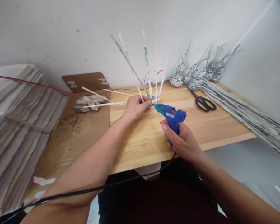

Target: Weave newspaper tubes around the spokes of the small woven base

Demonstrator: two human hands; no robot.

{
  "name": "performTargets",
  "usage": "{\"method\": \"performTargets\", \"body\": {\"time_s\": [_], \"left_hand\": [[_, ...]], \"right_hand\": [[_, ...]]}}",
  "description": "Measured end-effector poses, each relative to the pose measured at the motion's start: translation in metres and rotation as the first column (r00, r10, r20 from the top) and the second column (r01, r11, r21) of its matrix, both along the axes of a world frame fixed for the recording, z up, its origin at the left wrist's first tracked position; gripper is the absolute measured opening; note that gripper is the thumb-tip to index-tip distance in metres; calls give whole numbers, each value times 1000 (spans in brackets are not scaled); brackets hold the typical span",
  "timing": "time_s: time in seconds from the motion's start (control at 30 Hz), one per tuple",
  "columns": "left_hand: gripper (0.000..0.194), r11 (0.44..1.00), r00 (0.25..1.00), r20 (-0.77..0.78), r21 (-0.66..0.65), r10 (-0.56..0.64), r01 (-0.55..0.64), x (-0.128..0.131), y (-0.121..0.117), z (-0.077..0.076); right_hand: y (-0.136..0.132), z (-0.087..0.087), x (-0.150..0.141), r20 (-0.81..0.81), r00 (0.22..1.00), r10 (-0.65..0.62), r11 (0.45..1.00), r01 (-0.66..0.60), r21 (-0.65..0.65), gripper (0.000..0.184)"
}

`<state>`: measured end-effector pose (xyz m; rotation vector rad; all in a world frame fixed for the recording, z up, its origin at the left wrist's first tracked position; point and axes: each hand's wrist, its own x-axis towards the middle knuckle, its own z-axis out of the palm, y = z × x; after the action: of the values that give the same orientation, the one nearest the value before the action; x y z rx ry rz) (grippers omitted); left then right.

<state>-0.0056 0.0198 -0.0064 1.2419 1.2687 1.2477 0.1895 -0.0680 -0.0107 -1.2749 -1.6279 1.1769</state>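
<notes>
At the far left, a banded stack of papers (25,133) is leaning beside a stained cardboard sheet (84,133), on which a crumpled cloth (90,100) is lying. The left hand (134,107) is reaching to the back of the desk (135,146), its thumb and fingers pinching the small woven piece (156,100); pale paper strips (146,56) are fanning upward and leftward from it. The tip of the blue glue gun (171,115) is pointing at this base, just beside the left fingertips, so gluing at the base appears to be the step in hand. The next move is calling for a steady pinch and careful aim, with skin clear of the nozzle. The right hand (183,138) is gripping the gun, its fingers curling around the handle; whether they are squeezing the trigger, I cannot tell. Further right, finished-looking gourd-shaped pieces (176,80) are standing near the wall, black-handled scissors (196,96) are lying in front, and long paper rods (235,109) are extending past the desk's edge.
</notes>
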Motion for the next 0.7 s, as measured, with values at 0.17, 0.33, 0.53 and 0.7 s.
{"method": "performTargets", "body": {"time_s": [0.17, 0.33, 0.53, 0.7], "left_hand": [[10, 1000, 1000, -26, 14, 0, 1, -1, -1, 1], [8, 1000, 998, -62, 30, -2, 4, 0, -1, 1], [7, 998, 993, -116, 63, 0, 7, 0, -2, 2], [7, 998, 992, -129, 70, 5, 5, 0, -2, 1]], "right_hand": [[0, 4, -1, 15, 1000, -2, 1000, 2, 11, 35], [2, 5, -2, 34, 999, 0, 1000, -1, 9, 33], [2, 5, -3, 46, 999, -5, 1000, 5, 13, 34], [2, 5, -2, 49, 999, -5, 1000, 4, 23, 30]]}}
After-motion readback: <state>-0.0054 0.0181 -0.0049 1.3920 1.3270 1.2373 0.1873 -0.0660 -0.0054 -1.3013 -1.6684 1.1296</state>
